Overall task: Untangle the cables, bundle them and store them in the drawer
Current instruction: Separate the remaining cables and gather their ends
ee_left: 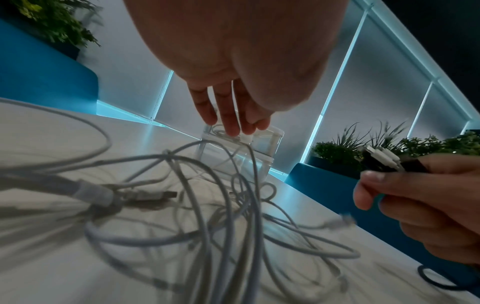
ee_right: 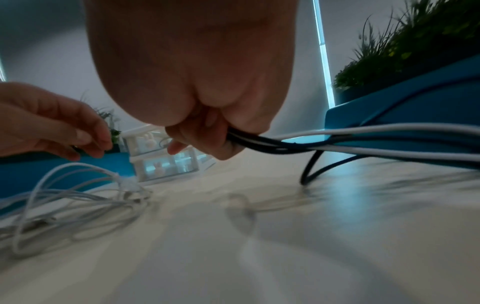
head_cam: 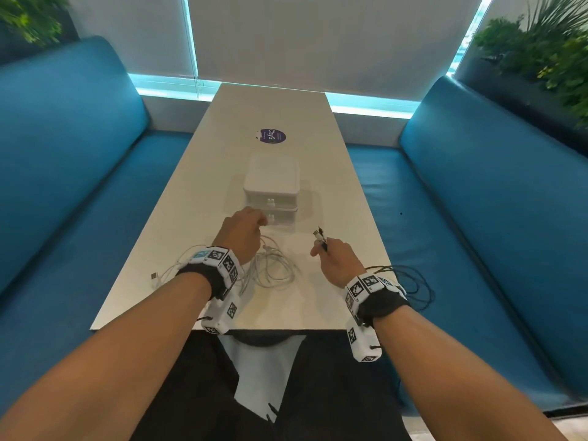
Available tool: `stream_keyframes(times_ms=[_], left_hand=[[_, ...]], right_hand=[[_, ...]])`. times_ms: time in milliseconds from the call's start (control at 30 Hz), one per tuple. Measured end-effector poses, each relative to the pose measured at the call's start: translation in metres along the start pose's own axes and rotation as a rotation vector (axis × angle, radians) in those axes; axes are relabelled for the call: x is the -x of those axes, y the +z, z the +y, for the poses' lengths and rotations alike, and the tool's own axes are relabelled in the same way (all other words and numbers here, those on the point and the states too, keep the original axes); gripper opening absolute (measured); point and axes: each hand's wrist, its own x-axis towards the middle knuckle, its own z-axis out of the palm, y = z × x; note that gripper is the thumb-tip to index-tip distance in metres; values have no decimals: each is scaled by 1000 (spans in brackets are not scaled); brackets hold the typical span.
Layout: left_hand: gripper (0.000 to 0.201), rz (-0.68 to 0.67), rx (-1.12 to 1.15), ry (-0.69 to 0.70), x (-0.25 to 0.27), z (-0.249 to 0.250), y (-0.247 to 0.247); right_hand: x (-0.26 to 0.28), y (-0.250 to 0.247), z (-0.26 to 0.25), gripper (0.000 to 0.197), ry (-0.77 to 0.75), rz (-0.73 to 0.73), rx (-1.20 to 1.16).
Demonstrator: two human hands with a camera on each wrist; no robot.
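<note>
A tangle of white cables [head_cam: 273,268] [ee_left: 207,205] [ee_right: 78,197] lies on the table in front of a small white two-drawer unit [head_cam: 272,183] [ee_right: 166,164], both drawers closed. My left hand [head_cam: 251,226] [ee_left: 228,121] hovers just before the lower drawer and pinches a white cable's plug [ee_left: 245,138], from which the cable hangs down into the tangle. To the right, my right hand [head_cam: 331,254] [ee_right: 207,139] grips a bunch of black and white cable ends [head_cam: 319,238] [ee_left: 381,158]. Their lengths [ee_right: 350,139] trail back past my wrist.
Black cable loops [head_cam: 413,281] hang over the table's right edge. A loose USB plug [head_cam: 154,276] lies at the near left. A purple sticker [head_cam: 270,136] sits behind the drawers. Blue benches [head_cam: 63,154] flank the beige table [head_cam: 286,313]; plants stand in the corners.
</note>
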Motion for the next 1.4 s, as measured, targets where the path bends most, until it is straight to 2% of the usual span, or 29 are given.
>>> stream_keyframes(times_ms=[100,200,300,433,567,667,767,900,1100,1233,1333,1400], left_hand=[[17,-21,-81,-21,7,0,2],[22,-100,-115,-5,15,3,6],[29,-147,-230,48,22,6,10],[32,-125,-353,162,25,20,16],[36,-205,-459,295,20,40,27],[39,-272,-518,303,19,48,35],[33,-310,-530,288,19,49,40],[20,-300,-539,282,19,49,44],[22,-267,-371,172,17,42,48],[18,-225,-259,151,13,42,49],[24,-199,-279,183,12,45,52],[14,-192,-270,176,11,49,54]], right_hand=[[-5,9,-18,32,-32,-36,-31],[-7,18,-25,29,-15,-16,-22],[-7,24,-23,28,24,-10,-16],[-6,27,-17,29,15,13,-11],[-5,32,-13,25,-4,49,-13],[-3,31,-11,27,-46,66,44],[-1,29,-7,28,-47,34,16],[3,30,-5,29,36,-11,-68],[2,33,7,32,49,-116,-80],[3,33,9,36,9,-6,-134],[0,30,6,39,-11,84,-181],[-1,28,5,40,-28,96,-183]])
